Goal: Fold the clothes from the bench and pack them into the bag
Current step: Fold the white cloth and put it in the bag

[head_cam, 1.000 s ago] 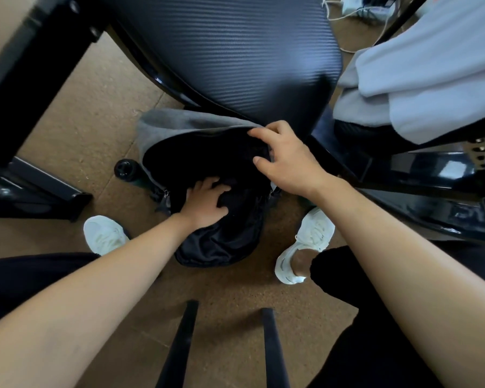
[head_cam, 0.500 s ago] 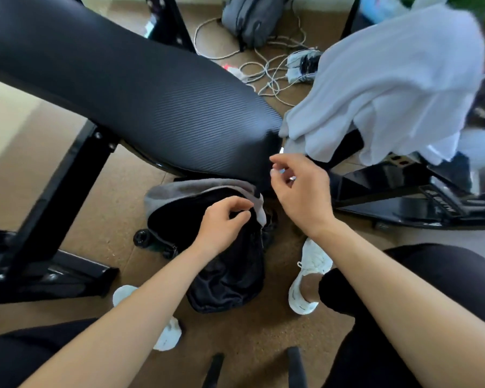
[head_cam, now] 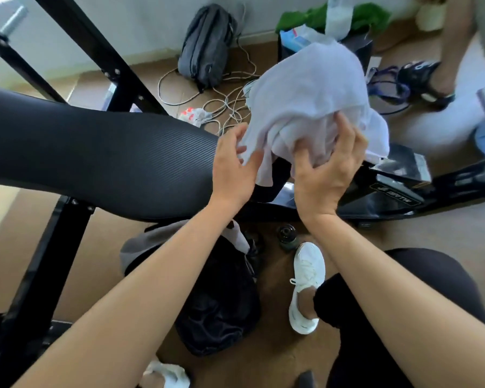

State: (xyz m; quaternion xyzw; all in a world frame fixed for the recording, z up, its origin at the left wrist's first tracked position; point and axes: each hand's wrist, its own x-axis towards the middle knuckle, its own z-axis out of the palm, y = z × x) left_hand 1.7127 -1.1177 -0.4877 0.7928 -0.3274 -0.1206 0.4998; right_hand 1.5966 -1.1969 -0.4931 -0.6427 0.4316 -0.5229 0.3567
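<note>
A crumpled white garment [head_cam: 308, 96] hangs over the far end of the black padded bench [head_cam: 95, 161]. My right hand [head_cam: 326, 175] grips a bunch of its cloth from below, fingers curled into the folds. My left hand [head_cam: 234, 163] reaches its lower left edge, fingers spread and touching the hem. On the floor under my forearms lies the open black and grey bag [head_cam: 221, 298] with dark cloth inside.
A grey backpack [head_cam: 205, 46] and tangled white cables [head_cam: 221, 105] lie on the floor beyond the bench. Another person's sandalled foot [head_cam: 428, 79] stands at the far right. My white shoe [head_cam: 305, 287] and a dark bottle [head_cam: 287, 236] sit beside the bag.
Both hands left the bag and rose to the white garment. My right hand took hold of it; my left hand reached its edge. The view tilted up.
</note>
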